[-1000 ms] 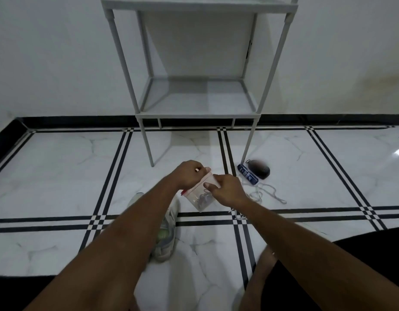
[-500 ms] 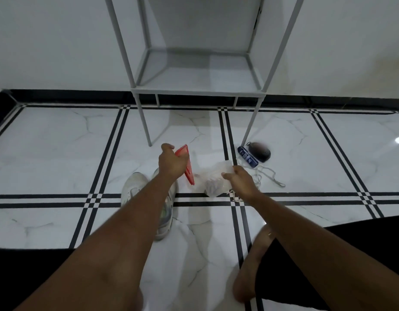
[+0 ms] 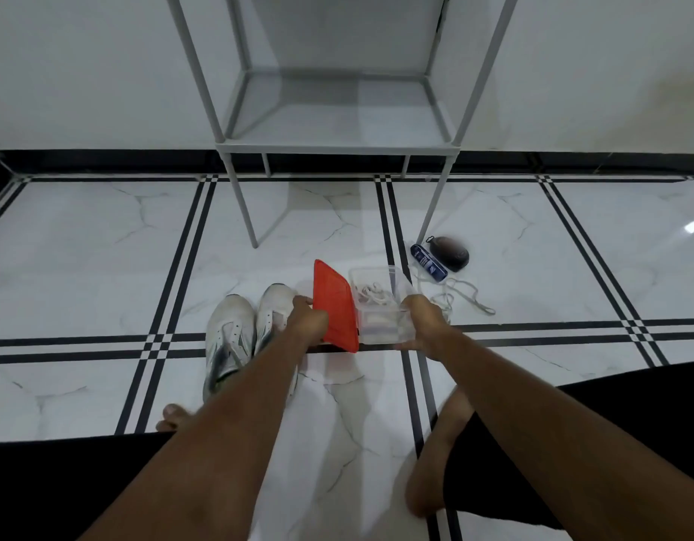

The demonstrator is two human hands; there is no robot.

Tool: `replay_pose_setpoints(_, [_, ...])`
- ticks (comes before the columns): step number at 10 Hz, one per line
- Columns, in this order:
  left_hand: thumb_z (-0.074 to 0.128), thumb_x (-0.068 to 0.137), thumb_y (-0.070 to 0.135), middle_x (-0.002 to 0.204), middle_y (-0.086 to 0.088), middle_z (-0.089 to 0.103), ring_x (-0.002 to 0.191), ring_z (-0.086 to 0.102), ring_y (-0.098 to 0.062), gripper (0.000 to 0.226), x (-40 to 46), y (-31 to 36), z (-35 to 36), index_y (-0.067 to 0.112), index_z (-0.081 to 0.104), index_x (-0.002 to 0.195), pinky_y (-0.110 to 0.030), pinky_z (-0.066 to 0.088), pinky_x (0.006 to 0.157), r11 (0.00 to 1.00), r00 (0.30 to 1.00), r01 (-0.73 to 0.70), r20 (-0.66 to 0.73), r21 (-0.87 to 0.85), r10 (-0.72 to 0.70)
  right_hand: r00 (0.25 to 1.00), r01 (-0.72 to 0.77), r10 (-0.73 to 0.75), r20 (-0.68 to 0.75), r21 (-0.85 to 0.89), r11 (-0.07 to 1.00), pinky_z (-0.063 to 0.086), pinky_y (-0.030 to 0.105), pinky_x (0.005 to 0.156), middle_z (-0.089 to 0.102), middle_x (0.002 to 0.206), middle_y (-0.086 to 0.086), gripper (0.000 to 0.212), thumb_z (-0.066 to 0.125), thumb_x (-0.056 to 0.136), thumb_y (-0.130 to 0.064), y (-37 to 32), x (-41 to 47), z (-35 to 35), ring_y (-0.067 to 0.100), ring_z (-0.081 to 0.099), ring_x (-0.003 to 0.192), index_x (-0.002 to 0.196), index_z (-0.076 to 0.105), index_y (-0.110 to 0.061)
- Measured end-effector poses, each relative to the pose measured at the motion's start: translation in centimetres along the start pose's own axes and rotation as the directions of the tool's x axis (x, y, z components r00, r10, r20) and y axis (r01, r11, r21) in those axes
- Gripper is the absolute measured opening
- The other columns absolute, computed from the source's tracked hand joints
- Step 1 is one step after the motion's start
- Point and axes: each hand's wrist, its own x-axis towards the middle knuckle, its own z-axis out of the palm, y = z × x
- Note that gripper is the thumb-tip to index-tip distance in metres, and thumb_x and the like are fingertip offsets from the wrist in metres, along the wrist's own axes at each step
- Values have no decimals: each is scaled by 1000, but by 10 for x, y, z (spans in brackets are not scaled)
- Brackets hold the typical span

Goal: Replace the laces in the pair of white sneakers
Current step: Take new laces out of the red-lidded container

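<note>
The hands have parted: the left hand (image 3: 307, 321) now grips the red lid (image 3: 335, 306) clear of the clear box (image 3: 378, 306) the right hand (image 3: 425, 322) holds on the floor, exposing new laces (image 3: 371, 292) beside the white sneakers (image 3: 251, 329), ready for lacing.

- No text, brand or number is legible anywhere.
- The blue tube (image 3: 429, 263) on the floor carries white print, too small and blurred to read.
- The sneakers (image 3: 247, 333) show grey-green markings, no readable logo.

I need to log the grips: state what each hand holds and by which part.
Left hand holds the red lid by its left edge. Right hand holds the clear container at its near right corner.
</note>
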Motion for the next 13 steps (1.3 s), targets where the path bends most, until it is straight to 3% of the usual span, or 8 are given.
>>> replay_pose_setpoints(2, [27,109,59,113,-2,68,98,61,-21,55,-16,-12,19,19,63,117,-35,49,84,979,967,188,192,-75,-171,995,-25,29,93,-52,998,62,55,84,63,124,18,26,60,102,-16,13,13,11,36,65,106,125,60,-6])
replay_pose_setpoints(3, [17,101,78,129,-1,60,119,56,-24,71,-11,-23,29,30,56,136,-42,43,98,976,948,209,258,-57,-187,990,-61,83,112,-186,981,62,55,86,58,124,15,36,65,105,-21,26,21,24,36,60,110,133,57,-2])
replay_pose_setpoints(5, [49,108,32,135,-15,59,106,66,-31,48,5,-44,45,1,50,145,-39,65,77,984,979,174,115,-27,-170,998,11,11,68,-312,950,61,48,96,47,133,8,52,50,102,-6,40,23,43,27,57,111,153,42,-11])
replay_pose_setpoints(7, [58,103,18,133,-15,66,98,72,-26,44,6,-49,45,1,52,142,-29,56,55,978,985,145,66,153,-157,993,58,-8,118,-427,902,60,47,95,53,132,7,66,45,101,-5,42,28,46,26,57,109,163,34,-24])
replay_pose_setpoints(8, [80,90,16,133,-15,66,107,70,-27,57,14,-49,44,2,55,138,-32,60,79,970,972,212,77,117,-222,984,65,21,176,-466,883,61,51,94,56,139,11,56,44,100,-8,48,33,43,30,59,115,153,45,-24])
replay_pose_setpoints(9, [52,107,19,142,-15,61,96,70,-21,43,18,-48,48,2,51,146,-24,57,54,948,956,279,137,-153,-259,981,82,18,191,-501,862,58,50,92,56,137,8,51,42,102,-16,52,33,42,31,57,121,152,45,-28])
replay_pose_setpoints(10, [56,99,30,135,-14,65,108,71,-35,50,20,-57,52,6,56,142,-35,61,59,943,952,306,46,-127,-303,981,98,0,193,-502,859,57,52,96,55,140,6,50,38,105,-21,55,32,43,30,57,121,153,44,-33])
replay_pose_setpoints(13, [54,102,33,138,-20,61,125,61,-37,49,18,-59,53,-1,58,136,-36,53,90,915,987,163,-54,369,-154,970,63,61,235,-485,872,58,55,99,49,152,6,61,37,107,-32,59,33,43,31,58,126,165,21,-46])
